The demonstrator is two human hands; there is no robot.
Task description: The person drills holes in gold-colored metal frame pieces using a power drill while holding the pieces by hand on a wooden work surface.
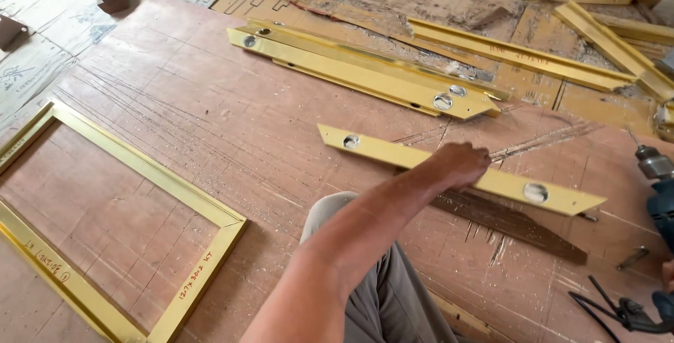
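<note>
My left hand (460, 164) reaches over my knee (382, 294) and presses down on a gold metal profile piece (393, 152) with mitred ends and a round hole near each end. The piece lies flat on a scratched plywood board (210, 104). A dark wooden strip (512, 223) lies just under its near side. At the right edge, a blue power drill (658, 188) points up with its chuck towards the profile. Only a sliver of my right hand (668, 274) shows, on the drill's grip.
Two more gold profile pieces (351, 69) with holes lie stacked beyond. An assembled gold rectangular frame (203, 206) lies at the left. Longer gold profiles (519, 54) and wood offcuts cover the far side. A black cable (618, 308) and a small metal part (634, 257) lie near the drill.
</note>
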